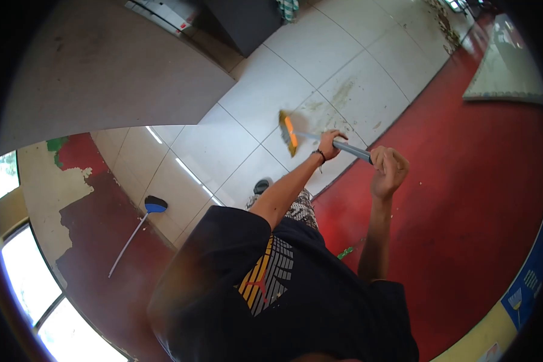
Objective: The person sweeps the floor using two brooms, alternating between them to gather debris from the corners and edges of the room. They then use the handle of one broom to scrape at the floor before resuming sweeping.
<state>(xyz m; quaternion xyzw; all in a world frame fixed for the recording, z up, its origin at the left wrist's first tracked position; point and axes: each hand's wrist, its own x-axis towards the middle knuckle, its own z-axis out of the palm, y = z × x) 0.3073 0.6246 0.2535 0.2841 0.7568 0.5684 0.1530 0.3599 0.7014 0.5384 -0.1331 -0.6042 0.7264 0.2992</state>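
A broom with an orange head (291, 134), yellow and grey bristles and a grey handle (353, 150) is in both my hands. My left hand (328, 145) is closed round the handle nearer the head. Up at the handle's end, my right hand (390, 169) grips it with bent fingers. The bristles lie on the white tiled floor (277, 72), left of brown smudges (344, 92). My own shoe (261, 186) stands on the tiles below the broom head.
A second broom with a blue head (155, 204) lies on the worn red floor at left. A grey panel or tabletop (114, 72) juts in at upper left, beside a dark cabinet (241, 24). Brown debris (445, 27) lies along the tile edge. A pale board (507, 66) is at upper right.
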